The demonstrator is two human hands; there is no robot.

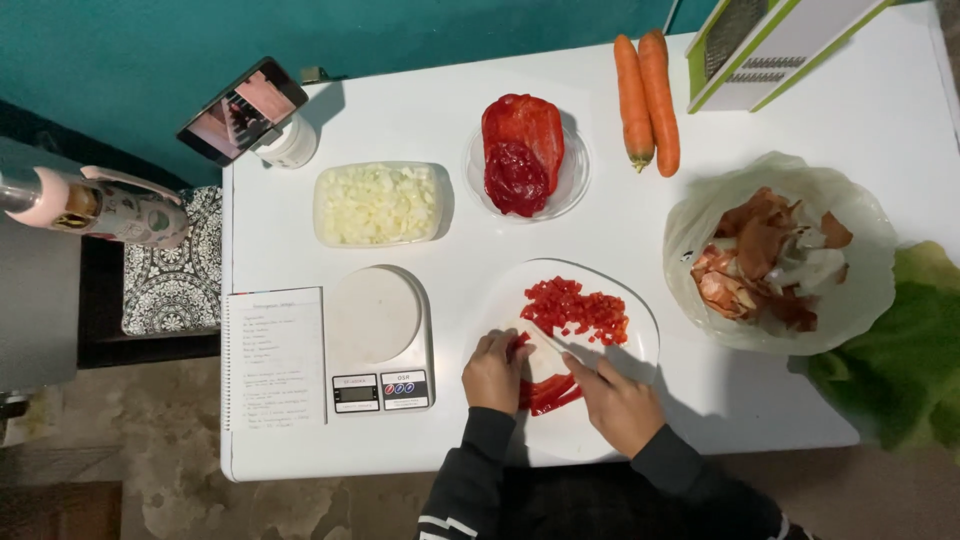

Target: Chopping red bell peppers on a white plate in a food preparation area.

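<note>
Left hand (493, 372) curls, fingers pinning red pepper strips (548, 392); right hand (620, 402) apparently grips a knife (556, 346), fingers clenched.

The white desk (880, 110) carries a tub of chopped onion (378, 204), a bowl of red pepper (526, 160), two carrots (646, 98), a grater (770, 45), a bag of peelings (780, 255), a scale (378, 340), a paper sheet (273, 357), a jar (290, 145) and a white board (570, 440).
</note>
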